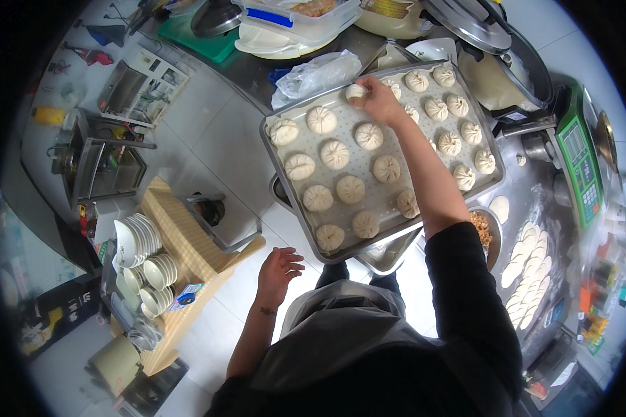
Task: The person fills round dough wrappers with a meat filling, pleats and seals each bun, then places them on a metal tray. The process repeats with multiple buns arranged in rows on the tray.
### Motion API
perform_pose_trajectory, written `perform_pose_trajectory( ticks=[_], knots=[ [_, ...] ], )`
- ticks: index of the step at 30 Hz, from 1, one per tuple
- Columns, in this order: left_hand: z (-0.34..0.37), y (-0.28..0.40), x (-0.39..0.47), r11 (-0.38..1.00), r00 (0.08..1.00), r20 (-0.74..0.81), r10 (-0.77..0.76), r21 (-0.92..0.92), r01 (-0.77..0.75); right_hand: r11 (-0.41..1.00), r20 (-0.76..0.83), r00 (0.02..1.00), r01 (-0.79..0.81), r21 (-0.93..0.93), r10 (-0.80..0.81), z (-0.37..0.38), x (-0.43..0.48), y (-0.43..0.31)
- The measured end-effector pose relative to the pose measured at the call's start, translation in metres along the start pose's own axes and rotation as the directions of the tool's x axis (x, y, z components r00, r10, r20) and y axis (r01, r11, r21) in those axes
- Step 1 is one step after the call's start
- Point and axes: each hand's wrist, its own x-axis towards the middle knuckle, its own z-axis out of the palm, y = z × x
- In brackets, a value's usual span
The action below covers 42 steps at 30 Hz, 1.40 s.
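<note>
Before me is a rectangular metal tray [305,219] lined with perforated sheet, with several pleated dough buns [369,136] set out in rows on it. At the tray's far edge, my right hand [380,101] has its fingers around one white bun [356,93]; I cannot tell whether this bun touches the liner. My right forearm hides part of the middle rows. My left hand [279,271] hangs beside the tray's near left corner, fingers apart and slightly curled, with nothing in it.
To the right, a steel table holds a bowl of chopped filling [481,229], overlapping flat dough rounds [527,271] and a green digital scale [579,156]. A large pot [495,78] and a plastic bag [318,78] lie beyond the tray. Stacked bowls [156,273] stand left.
</note>
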Motion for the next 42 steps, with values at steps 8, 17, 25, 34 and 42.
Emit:
perform_pose_trajectory(
  ticks=[8,17,25,34,42],
  knots=[
    [0.005,-0.001,0.002,1.0,0.998,0.053,0.016,0.014,-0.016,0.873,-0.071,0.983,0.117,-0.474,-0.17,0.019,-0.014,-0.007],
    [0.005,-0.003,0.002,1.0,0.998,0.058,-0.004,0.004,0.004,0.801,0.022,0.997,0.077,-0.594,-0.079,0.011,-0.111,-0.029],
    [0.016,-0.007,0.004,0.999,0.997,0.08,-0.001,0.044,-0.002,0.976,0.1,0.988,0.134,-0.172,-0.118,-0.01,-0.098,0.001],
    [0.019,-0.009,-0.001,0.997,0.997,0.071,0.006,0.079,-0.012,0.838,0.027,0.982,0.172,-0.517,-0.185,-0.01,-0.115,-0.009],
    [0.022,-0.012,-0.005,0.998,0.997,0.08,-0.023,0.068,0.017,0.782,0.05,0.997,-0.017,-0.624,0.061,-0.003,-0.186,-0.026]
  ],
)
